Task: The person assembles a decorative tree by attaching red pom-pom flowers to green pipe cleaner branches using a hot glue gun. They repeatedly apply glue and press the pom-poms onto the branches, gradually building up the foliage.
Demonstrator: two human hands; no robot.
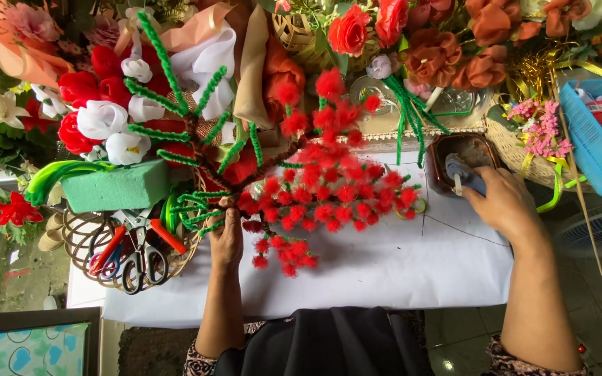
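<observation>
My left hand (226,235) grips the brown stem base of a handmade tree (329,188) with red fluffy pompom blossoms and green fuzzy wire branches (175,94). The tree lies over a white paper-covered table (398,268). My right hand (502,203) reaches to the far right and holds a grey-blue glue gun (462,173) that rests in a small dark brown square dish (483,149).
A wire basket (81,240) at the left holds scissors (141,261) and red-handled pliers. A green foam block (114,186) sits on it. Artificial flowers crowd the back. A blue plastic crate (597,150) and thin sticks stand at the right.
</observation>
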